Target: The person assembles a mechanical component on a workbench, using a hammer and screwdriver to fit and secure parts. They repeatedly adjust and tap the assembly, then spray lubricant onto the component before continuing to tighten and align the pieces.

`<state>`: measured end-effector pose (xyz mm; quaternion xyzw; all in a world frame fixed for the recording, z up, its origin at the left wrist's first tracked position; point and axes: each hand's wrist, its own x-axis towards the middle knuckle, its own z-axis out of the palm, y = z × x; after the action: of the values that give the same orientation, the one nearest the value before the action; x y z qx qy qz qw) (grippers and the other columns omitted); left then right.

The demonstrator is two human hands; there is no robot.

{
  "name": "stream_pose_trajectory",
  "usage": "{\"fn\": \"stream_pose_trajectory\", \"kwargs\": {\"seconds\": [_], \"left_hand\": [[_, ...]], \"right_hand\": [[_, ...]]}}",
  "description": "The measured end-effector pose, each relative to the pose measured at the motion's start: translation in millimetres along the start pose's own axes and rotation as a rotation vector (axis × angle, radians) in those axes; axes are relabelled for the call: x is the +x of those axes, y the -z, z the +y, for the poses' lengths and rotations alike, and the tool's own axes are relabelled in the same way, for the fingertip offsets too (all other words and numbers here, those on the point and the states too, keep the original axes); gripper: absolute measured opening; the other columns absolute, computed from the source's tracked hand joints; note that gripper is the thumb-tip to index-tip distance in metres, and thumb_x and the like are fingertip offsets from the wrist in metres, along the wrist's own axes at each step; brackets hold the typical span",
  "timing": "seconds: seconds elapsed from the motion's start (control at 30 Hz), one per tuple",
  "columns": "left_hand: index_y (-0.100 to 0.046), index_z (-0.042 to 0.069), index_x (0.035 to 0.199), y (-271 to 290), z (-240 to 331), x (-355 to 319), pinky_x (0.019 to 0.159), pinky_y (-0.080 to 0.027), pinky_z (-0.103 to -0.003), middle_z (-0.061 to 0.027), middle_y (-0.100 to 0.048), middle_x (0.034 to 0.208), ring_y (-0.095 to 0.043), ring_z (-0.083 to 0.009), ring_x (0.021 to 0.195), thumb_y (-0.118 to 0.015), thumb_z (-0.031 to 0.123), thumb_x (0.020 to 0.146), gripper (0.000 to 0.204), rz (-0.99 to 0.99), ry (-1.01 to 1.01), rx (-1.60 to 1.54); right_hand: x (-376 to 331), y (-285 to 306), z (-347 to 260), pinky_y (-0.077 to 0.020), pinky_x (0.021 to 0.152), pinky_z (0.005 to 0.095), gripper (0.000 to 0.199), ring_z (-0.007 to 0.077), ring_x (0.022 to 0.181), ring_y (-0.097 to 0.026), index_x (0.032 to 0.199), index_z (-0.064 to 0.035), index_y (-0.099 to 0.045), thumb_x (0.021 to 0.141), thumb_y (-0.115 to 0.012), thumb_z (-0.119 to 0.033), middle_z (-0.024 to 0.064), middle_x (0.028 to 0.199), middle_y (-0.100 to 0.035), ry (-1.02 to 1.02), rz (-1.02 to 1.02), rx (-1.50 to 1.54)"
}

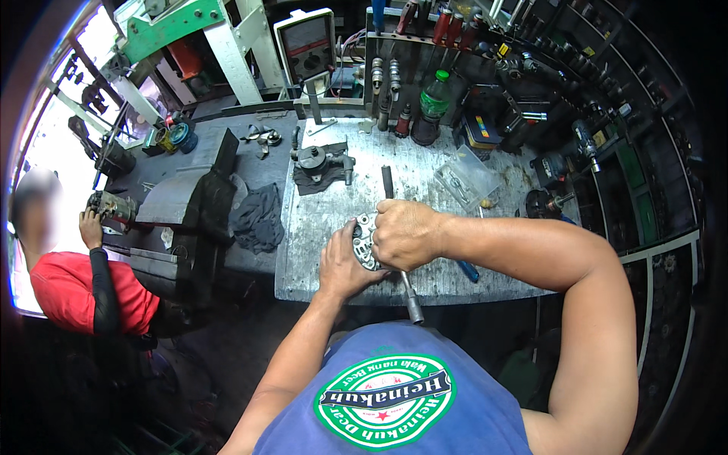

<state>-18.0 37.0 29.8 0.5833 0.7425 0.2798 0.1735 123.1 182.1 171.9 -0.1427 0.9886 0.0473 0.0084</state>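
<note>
My left hand grips the side of a round silver metal housing with slots and bolt holes, on the worn metal-topped bench. My right hand is in a fist right beside it, covering part of the housing. From under that fist a steel socket wrench sticks out toward me, its socket end past the bench's near edge. A dark handle shows just beyond the fist; whether it belongs to the same wrench is hidden by my hand.
A pump-like metal part lies on a dark cloth at the back left. Behind stand a green-capped bottle and a tool rack. A clear plastic tray lies at right. Further left, a co-worker in red works by a large vise.
</note>
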Motion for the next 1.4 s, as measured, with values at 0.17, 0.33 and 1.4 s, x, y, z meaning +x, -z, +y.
{"fn": "stream_pose_trajectory", "kwargs": {"seconds": [0.17,0.33,1.4], "left_hand": [[-0.037,0.008,0.164,-1.0,-0.1,0.8,0.110,-0.047,-0.055,-0.0167,-0.058,0.142,-0.058,-0.0376,0.135,-0.104,0.057,0.055,0.136,0.012,0.021,-0.006],[-0.038,0.007,0.163,-3.7,-0.8,1.3,0.112,-0.046,-0.055,-0.0195,-0.058,0.141,-0.057,-0.0405,0.134,-0.103,0.055,0.058,0.132,-0.005,0.043,-0.006],[-0.040,0.013,0.157,-66.0,60.6,-12.8,0.084,-0.065,-0.050,-0.0164,-0.066,0.137,-0.071,-0.0318,0.117,-0.084,0.027,0.101,0.073,0.273,0.851,-1.149]], "right_hand": [[-0.1,-4.6,-1.2,-0.0490,0.072,0.0413,0.019,0.0263,0.064,-0.073,0.061,-0.0187,-0.075,0.070,-0.073,-0.035,0.0060,0.063,-0.072,-0.156,0.054,0.029],[0.4,2.9,-15.5,-0.0502,0.075,0.0403,0.018,0.0261,0.066,-0.074,0.064,-0.0186,-0.078,0.069,-0.076,-0.035,0.0057,0.065,-0.073,-0.321,0.015,0.038],[-306.1,-193.7,-120.7,-0.0488,0.101,0.0484,0.052,0.0352,0.112,-0.062,0.134,-0.0144,-0.078,0.085,-0.068,0.003,0.0130,0.107,-0.064,-1.181,0.352,0.512]]}}
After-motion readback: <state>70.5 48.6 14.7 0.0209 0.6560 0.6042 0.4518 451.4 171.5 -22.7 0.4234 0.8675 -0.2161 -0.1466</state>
